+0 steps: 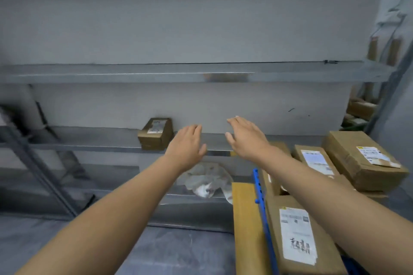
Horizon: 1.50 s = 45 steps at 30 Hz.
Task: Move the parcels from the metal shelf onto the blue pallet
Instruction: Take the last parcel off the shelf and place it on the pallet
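one small cardboard parcel (pixel 155 133) sits on the metal shelf (pixel 89 138), far left of both hands; left hand (pixel 186 145) and right hand (pixel 245 138) reach out empty, fingers spread wide; it looks light and stiff; best gripped by its two side faces; other parcels (pixel 364 158) already lie near right on the blue pallet (pixel 260 203)

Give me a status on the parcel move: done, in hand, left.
Done: several cardboard parcels already sit stacked at the right by the blue pallet edge. In hand: nothing; the left hand and right hand are both open and empty, stretched toward the metal shelf. Left: one small parcel on the middle shelf, and a crumpled soft package on the shelf below.
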Available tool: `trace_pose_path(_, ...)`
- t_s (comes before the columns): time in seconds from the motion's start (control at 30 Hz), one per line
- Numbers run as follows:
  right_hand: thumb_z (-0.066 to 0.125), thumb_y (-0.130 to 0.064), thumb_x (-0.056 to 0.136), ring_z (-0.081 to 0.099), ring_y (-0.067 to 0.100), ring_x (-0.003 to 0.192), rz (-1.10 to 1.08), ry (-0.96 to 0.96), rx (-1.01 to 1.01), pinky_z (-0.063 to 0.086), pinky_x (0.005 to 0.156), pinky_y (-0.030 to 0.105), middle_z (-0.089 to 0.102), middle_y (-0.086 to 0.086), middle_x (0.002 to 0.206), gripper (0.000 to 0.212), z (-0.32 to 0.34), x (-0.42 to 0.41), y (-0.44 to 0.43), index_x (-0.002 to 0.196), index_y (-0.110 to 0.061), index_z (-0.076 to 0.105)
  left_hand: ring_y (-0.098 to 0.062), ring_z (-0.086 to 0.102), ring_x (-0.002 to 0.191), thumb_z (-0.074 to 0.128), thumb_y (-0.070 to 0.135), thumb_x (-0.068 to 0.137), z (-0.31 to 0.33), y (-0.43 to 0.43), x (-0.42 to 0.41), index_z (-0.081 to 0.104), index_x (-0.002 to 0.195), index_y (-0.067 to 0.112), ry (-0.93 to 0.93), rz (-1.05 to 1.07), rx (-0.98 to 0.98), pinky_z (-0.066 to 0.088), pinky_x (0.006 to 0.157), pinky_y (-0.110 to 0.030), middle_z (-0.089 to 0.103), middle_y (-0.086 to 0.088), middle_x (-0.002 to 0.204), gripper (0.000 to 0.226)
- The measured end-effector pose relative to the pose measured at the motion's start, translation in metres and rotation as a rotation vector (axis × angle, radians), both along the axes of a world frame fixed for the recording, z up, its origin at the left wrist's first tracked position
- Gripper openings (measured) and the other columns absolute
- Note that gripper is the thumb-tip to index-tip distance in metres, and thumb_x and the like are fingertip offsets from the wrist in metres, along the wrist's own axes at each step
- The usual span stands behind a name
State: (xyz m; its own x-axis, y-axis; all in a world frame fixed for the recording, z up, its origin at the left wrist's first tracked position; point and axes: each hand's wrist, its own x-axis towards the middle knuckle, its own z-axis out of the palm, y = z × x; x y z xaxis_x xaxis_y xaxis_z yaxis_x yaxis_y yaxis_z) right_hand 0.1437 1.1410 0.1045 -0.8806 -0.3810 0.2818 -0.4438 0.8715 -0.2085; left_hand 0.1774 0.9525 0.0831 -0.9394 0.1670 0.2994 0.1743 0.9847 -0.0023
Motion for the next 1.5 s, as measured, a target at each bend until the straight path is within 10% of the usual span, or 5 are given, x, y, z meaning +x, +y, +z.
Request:
trace_pose_path(0.47, 0.040, -0.035, 0.099, 0.035, 0.024, 0.137, 0.024, -0.180, 0.060, 0.027, 0.112, 0.036, 0.039, 0.010, 0.147, 0.056, -0.018, -0.011, -0.207, 0.148, -0.008, 0.029, -0.023, 0.029, 0.141, 0.038, 0.039, 0.099, -0.011, -0.218, -0.006, 0.025, 0.150, 0.007, -0.010, 0.093, -0.085, 0.018, 0.119, -0.035, 0.030, -0.007, 0.155, 0.062)
trace_pose_path(1.5, 0.041, -0.033, 0.097, 0.042, 0.032, 0.126, 0.003, -0.633, -0.065, 0.039, 0.105, 0.042, 0.043, 0.016, 0.135, 0.053, -0.168, -0.308, -0.336, 0.142, -0.007, 0.033, -0.033, 0.043, 0.127, 0.042, 0.031, 0.100, -0.144, -0.311, -0.279, 0.037, 0.142, 0.006, -0.348, 0.211, 0.126, 0.035, 0.107, -0.040, 0.046, -0.018, 0.137, 0.050)
